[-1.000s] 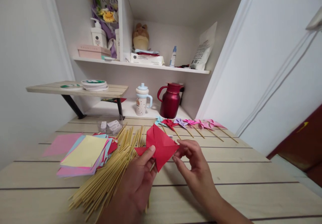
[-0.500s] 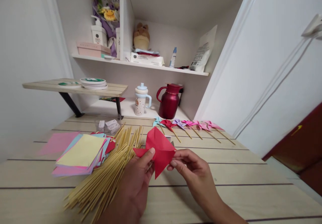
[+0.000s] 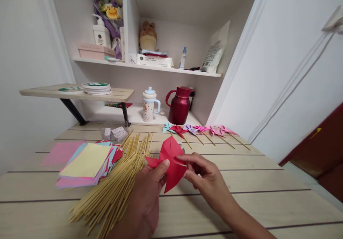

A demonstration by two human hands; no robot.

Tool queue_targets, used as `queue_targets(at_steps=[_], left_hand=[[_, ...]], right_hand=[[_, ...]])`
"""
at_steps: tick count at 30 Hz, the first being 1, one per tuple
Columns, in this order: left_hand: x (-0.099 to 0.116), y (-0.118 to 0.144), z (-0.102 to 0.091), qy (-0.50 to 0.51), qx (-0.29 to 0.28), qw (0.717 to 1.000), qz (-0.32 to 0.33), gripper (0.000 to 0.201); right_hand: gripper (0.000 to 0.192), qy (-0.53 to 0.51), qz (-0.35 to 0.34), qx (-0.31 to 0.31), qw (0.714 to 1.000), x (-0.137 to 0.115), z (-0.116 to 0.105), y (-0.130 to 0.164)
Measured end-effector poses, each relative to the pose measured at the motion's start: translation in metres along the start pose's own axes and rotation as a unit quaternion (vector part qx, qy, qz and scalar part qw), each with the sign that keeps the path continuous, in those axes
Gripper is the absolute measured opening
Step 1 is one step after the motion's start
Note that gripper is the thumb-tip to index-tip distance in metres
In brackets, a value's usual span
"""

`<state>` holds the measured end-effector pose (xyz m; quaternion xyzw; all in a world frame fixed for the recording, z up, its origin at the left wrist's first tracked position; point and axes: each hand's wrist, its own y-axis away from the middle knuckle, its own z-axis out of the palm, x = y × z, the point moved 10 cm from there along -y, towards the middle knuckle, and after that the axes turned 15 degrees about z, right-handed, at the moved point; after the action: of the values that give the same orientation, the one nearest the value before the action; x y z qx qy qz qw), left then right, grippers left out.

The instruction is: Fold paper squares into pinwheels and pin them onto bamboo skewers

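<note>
A red sheet of paper (image 3: 170, 149), cut into pointed flaps like a pinwheel blank, is held up above the table. My left hand (image 3: 148, 183) grips it from the lower left, thumb on top and the fingers behind. At the right flap, my right hand (image 3: 207, 174) has its index finger over the paper and its thumb at the edge. A bundle of thin wooden sticks (image 3: 107, 192) lies beside my left forearm. Finished pinwheels on sticks, such as a red one (image 3: 179, 130) and a lilac one (image 3: 190, 129), lie in a row at the back.
Coloured paper sheets, a yellow one (image 3: 85, 159) uppermost, are stacked at the left. A small clear box (image 3: 118, 133) stands behind them, under a raised wooden shelf (image 3: 120, 94). A cup with a handle (image 3: 148, 106) and a dark red jug (image 3: 179, 106) stand at the back.
My right index finger has moved from the right tip inward over the paper. The right flap now looks bent, and the paper has shifted slightly right with my left hand.
</note>
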<state>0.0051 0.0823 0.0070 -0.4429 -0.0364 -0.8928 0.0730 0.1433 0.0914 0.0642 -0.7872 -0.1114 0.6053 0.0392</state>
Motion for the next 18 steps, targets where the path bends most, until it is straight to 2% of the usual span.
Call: queue_targets(at_steps=[7,13,18], left_hand=[[0.003,0.0,0.003,-0.024,-0.014,1.0,0.007,0.031],[0.004,0.003,0.004,-0.048,-0.011,0.999,0.007,0.027],[0.006,0.001,0.002,-0.048,-0.018,0.998,0.02,0.024]], right_hand=[[0.022,-0.042,0.064,-0.074,0.994,0.012,0.011,0.0],[0.022,-0.078,0.117,-0.099,0.985,0.021,0.017,-0.002],[0.021,-0.109,0.127,-0.106,0.98,0.021,0.02,-0.003]])
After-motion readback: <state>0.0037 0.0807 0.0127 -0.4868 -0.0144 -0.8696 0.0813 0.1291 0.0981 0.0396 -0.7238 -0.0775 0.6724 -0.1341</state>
